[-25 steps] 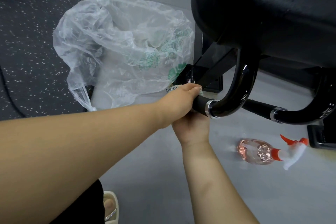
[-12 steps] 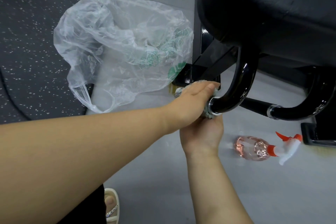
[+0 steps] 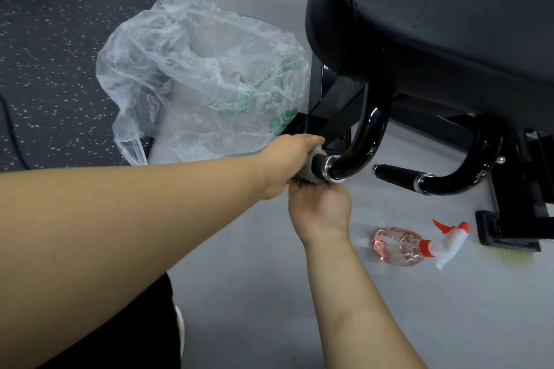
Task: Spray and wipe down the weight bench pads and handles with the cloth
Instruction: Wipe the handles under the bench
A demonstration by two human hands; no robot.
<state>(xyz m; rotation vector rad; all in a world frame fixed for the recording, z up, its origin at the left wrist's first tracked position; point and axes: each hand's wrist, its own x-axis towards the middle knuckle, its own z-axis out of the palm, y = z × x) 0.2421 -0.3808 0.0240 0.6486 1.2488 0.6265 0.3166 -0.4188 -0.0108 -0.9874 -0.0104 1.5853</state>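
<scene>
Right hand (image 3: 320,210) cupped under grip, fingers hidden, hold unclear. Left hand (image 3: 287,159) wraps pale green cloth (image 3: 313,172) round black curved chrome-ringed handle (image 3: 356,156): wiping underway. Pink clear-plastic spray bottle (image 3: 398,246) lies on grey floor (image 3: 269,293). Second black handle (image 3: 398,174) and black vinyl bench pad (image 3: 434,24) possibly left to do.

Smooth grey floor (image 3: 269,308), black speckled rubber mat (image 3: 45,54) at left, crumpled clear plastic bag (image 3: 195,84) beside it.

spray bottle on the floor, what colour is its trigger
Orange-red. The spray bottle shows best in the head view.
</scene>
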